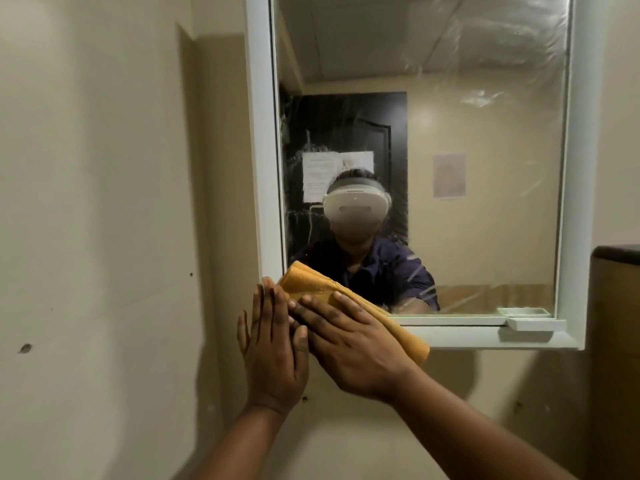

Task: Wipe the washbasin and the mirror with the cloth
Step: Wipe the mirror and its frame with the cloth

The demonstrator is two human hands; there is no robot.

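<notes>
A wall mirror [467,98] in a white frame [263,168] hangs ahead; its glass shows wet streaks. A folded orange cloth [308,282] lies against the mirror's lower left corner, over the frame. My right hand [353,344] presses flat on the cloth, fingers spread. My left hand [273,344] is flat beside it at the cloth's left end, fingertips touching the cloth and the frame's corner. The washbasin is out of view.
A cream wall [97,202] runs along the left. A small white tray [533,323] sits on the mirror's lower ledge at the right. A brown cabinet with a dark top [616,306] stands at the right edge.
</notes>
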